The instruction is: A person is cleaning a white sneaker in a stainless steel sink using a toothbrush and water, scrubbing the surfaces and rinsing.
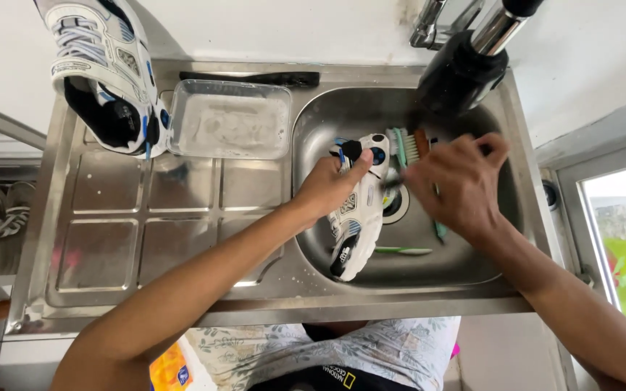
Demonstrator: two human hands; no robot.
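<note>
Head view: A white sneaker (357, 210) is seen in the steel sink basin (487, 253), right of frame centre. Its long axis runs from upper right to lower left, and one end points toward the bottom edge of the frame.

The left hand (330, 185) is clasped over the upper part of the sneaker, with the thumb laid along its top. The right hand (458, 185) is placed just right of the sneaker and is closed on a scrubbing brush (407, 147), whose bristled head sits at the sneaker's upper end; contact cannot be confirmed. The left hand is the nearer to the sneaker.

A green toothbrush (403, 250) is noted on the basin floor near the sneaker's lower end. A second white sneaker (103, 72) and a clear tray (230, 119) are found on the drainboard at upper left. A black tap head (461, 76) is set above the basin.
</note>
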